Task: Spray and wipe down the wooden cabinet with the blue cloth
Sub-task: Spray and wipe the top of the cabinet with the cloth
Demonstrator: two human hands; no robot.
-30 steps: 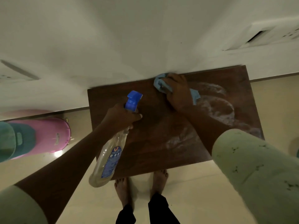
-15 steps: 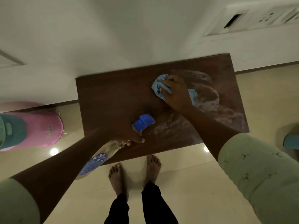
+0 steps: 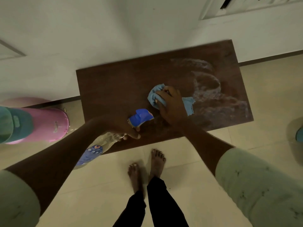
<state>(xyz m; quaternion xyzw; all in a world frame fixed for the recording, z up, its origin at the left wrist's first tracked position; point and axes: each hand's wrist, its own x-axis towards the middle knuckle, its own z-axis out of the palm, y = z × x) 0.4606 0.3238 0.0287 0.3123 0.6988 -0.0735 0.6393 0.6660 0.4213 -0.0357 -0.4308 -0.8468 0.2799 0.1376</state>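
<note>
1. Wiping is the step in hand: my right hand [image 3: 172, 104] presses the blue cloth [image 3: 155, 94] flat mid-cabinet [image 3: 114, 89].
2. My left hand [image 3: 124, 126] is closed around the spray bottle [image 3: 141, 117].
3. Next, I judge, strokes must reach the dry left half, away from the streaks [image 3: 213, 89].

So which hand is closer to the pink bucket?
The left hand. It holds the spray bottle over the cabinet's near edge, on the pink bucket's side. The right hand presses the cloth further right, mid-cabinet.
</note>
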